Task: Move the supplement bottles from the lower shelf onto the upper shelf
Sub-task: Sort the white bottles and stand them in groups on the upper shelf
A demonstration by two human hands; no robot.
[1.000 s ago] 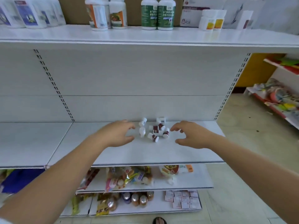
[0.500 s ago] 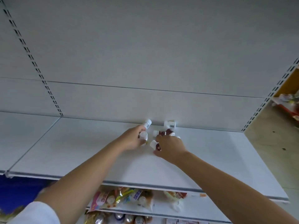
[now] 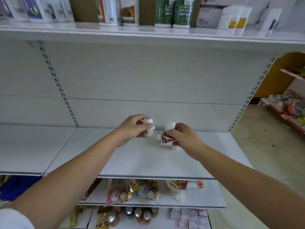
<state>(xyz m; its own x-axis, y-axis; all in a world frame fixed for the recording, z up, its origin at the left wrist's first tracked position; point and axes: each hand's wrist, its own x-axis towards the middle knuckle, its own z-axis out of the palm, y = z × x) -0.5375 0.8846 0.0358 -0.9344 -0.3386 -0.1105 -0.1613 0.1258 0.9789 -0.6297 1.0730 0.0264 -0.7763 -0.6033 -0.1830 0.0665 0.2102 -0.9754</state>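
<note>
Shelving: a white metal unit; the upper shelf point(image 3: 148, 33) carries rows of larger bottles and boxes, the lower shelf point(image 3: 69, 151) is bare except under the hands.
Snack packets point(image 3: 132, 192): on a lower tier, not part of this job.
Left hand point(image 3: 132, 129): closed around a few small bottles point(image 3: 148, 128), white caps showing past the fingers, lifted just above the lower shelf.
Right hand point(image 3: 183, 138): closed on a cluster of small brown-labelled bottles point(image 3: 165, 139); I cannot tell whether the lowest ones touch the shelf.
Handling: they look light, stiff plastic and smooth, so several in one fist could slip; cupping them from below seems safer than pinching the caps.
Direction: the bunches lie jumbled, long axes mixed; one cap in the right hand points up, another points left.
Progress: all bottles appear gathered, none yet on the upper shelf.
</note>
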